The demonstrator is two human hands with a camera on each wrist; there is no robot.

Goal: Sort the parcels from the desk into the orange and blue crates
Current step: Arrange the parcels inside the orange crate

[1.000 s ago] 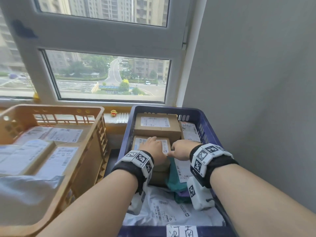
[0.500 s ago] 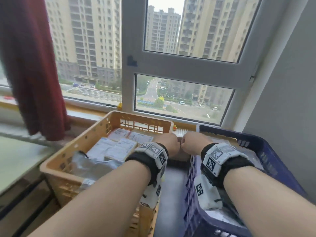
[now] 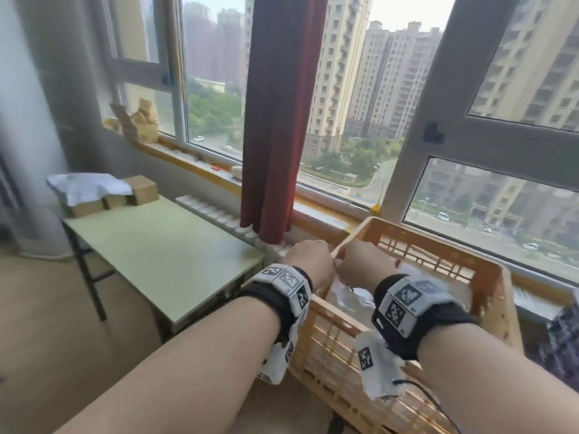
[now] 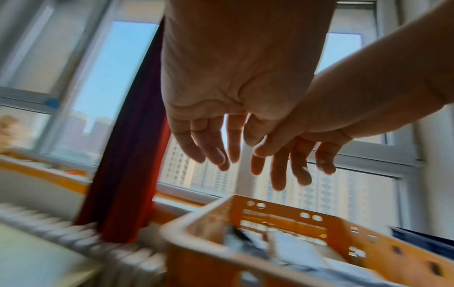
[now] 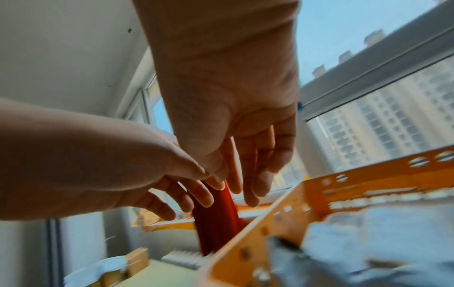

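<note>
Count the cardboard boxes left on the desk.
3, at the desk's far end: right box, middle box, left box under a white mailer. More may be hidden.

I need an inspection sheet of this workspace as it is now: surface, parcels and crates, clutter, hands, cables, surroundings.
Surface: green desk, mostly bare.
Job's things: parcels stacked at the desk's far corner; orange crate holds parcels; blue crate only at the picture's edge.
Clutter: cardboard boxes on the windowsill.
Grippers: left hand and right hand empty, fingers relaxed, close together above the orange crate's corner.
Cables: black wire from the right wristband.
Surroundings: red curtain, radiator, windows.
</note>
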